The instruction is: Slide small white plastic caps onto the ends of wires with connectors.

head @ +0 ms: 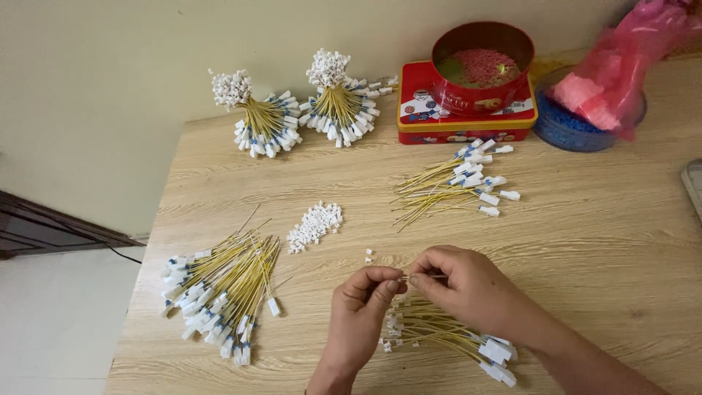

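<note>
My left hand [360, 311] and my right hand [462, 284] meet fingertip to fingertip above the wooden table [585, 249]. They pinch the end of a thin yellow wire [428, 276] between them. Under my hands lies a small bundle of yellow wires with white connectors [446, 335]. A little heap of tiny white caps [315, 224] sits just beyond, and a few loose caps [369, 255] lie close to my left fingers.
A large fan of yellow wires [219, 292] lies at the left edge, another loose bunch [457, 183] at the centre back. Two tied bundles [267, 117] [338, 102] stand by the wall. A red round tin [479, 66] on a red box [417, 110], and a blue bowl [567, 130] with a pink bag [621, 66], sit at the back right.
</note>
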